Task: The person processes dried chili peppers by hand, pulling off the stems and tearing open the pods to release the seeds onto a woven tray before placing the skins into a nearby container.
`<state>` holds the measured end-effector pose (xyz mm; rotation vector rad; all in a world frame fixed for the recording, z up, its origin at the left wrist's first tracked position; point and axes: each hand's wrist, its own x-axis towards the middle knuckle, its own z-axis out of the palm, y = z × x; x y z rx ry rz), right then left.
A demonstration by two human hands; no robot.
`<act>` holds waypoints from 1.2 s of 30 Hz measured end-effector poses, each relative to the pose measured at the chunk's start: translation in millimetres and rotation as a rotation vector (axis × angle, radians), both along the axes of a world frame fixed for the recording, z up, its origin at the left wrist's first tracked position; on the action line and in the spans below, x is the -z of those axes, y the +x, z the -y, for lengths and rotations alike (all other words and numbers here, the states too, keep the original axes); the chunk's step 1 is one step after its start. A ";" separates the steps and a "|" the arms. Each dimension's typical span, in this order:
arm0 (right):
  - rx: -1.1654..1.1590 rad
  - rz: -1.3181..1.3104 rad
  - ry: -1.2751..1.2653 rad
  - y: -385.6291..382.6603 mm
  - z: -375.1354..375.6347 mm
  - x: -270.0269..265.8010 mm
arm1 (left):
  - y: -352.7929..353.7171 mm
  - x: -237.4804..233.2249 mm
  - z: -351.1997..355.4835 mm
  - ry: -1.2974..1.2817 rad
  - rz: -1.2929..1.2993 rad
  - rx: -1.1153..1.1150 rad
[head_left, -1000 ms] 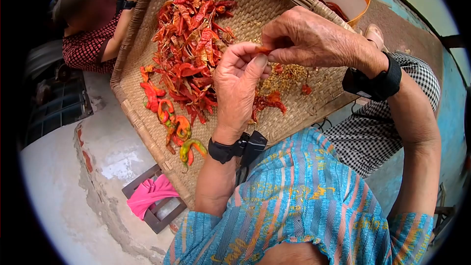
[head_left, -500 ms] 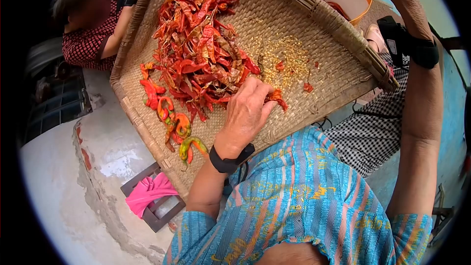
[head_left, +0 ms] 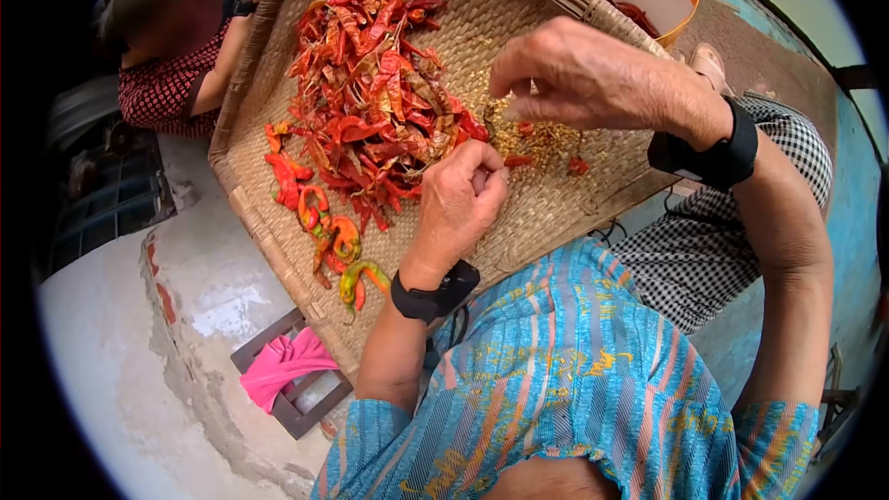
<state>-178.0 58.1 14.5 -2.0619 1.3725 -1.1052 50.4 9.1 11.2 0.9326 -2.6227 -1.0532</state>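
My left hand (head_left: 461,199) is closed in a pinch at the lower right edge of a heap of dried red chili peppers (head_left: 370,102). A red chili pepper (head_left: 519,161) sticks out past its fingertips, partly hidden by the fingers. My right hand (head_left: 583,79) hangs above scattered pale chili seeds (head_left: 556,143), fingers loosely bent and thumb apart, with nothing visible in it. Both hands are over a woven bamboo tray (head_left: 593,204). Fresher orange and green chili peppers (head_left: 344,239) lie along the heap's lower left side.
Beyond the tray stands an orange-rimmed bucket (head_left: 681,14) with red chilies inside. Another person (head_left: 176,56) sits at the far left, a hand by the tray's rim. A pink cloth (head_left: 289,366) lies on a dark wooden frame (head_left: 310,407) below the tray.
My right hand has come down from the bucket side, at the upper right, to above the seeds. My left hand has turned slightly, and the chili at its fingertips shows less.
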 end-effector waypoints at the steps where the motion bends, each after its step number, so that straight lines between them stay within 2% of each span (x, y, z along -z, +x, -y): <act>1: -0.075 -0.081 0.084 4.7 0.1 2.9 | -1.0 -2.2 2.9 0.065 -0.026 -0.084; 3: -0.111 -0.081 0.174 14.5 -2.9 9.6 | -0.5 0.0 7.7 0.043 -0.066 -0.086; 5: -0.154 -0.066 0.120 20.5 -1.7 11.8 | -1.4 -2.7 8.5 0.106 -0.122 -0.140; 7: -0.156 0.082 0.350 24.7 -3.2 3.2 | -0.9 -2.5 8.4 0.110 -0.135 -0.132; 10: -0.164 0.164 0.245 23.4 -0.6 8.4 | -0.8 0.0 6.4 0.177 -0.224 -0.173; 12: -0.168 0.195 0.262 23.3 -1.0 6.7 | -0.3 0.8 6.1 0.304 -0.378 -0.206; 13: -0.169 0.225 0.276 22.9 -1.1 4.1 | -0.3 -0.5 5.8 0.304 -0.377 -0.207; 16: -0.106 0.106 0.207 16.4 1.0 -9.4 | 4.2 -6.4 5.8 0.325 -0.411 -0.199; 18: 0.067 0.155 -0.012 2.7 5.3 -9.2 | 18.4 -12.3 10.0 0.155 -0.188 -0.150; 19: 0.174 0.144 -0.111 -9.6 6.4 -14.0 | 26.2 -16.2 10.8 0.152 -0.186 -0.152; 21: 0.360 -0.120 -0.366 -47.5 3.2 -35.3 | 41.9 -24.4 10.4 -0.043 0.107 -0.040; 23: 0.597 -0.153 -0.417 -63.1 -8.3 -47.2 | 60.0 -19.6 7.5 -0.057 0.095 -0.026; 25: 0.736 -0.219 -0.497 -86.0 -8.9 -45.8 | 75.6 -14.3 2.2 -0.106 0.169 -0.075; 26: 0.735 -0.218 -0.499 -93.7 -10.0 -44.3 | 81.5 -11.3 0.0 -0.112 0.209 -0.081; 29: 0.808 -0.107 -0.381 -139.1 -12.7 -26.6 | 92.2 5.2 -6.1 -0.023 0.218 -0.127; 31: 0.795 0.094 0.014 -142.0 0.1 -43.2 | 92.9 14.9 -6.0 -0.020 0.215 -0.130; 32: 0.858 -0.446 -0.453 -119.4 -16.8 -23.6 | 90.7 16.9 -5.3 -0.025 0.173 -0.133; 35: 0.908 -0.468 -0.304 -82.5 -17.1 -41.2 | 73.4 16.0 -4.3 -0.015 0.137 -0.104; 36: 0.862 -0.506 -0.260 -73.5 -19.0 -47.3 | 64.8 13.8 -3.4 -0.001 0.145 -0.070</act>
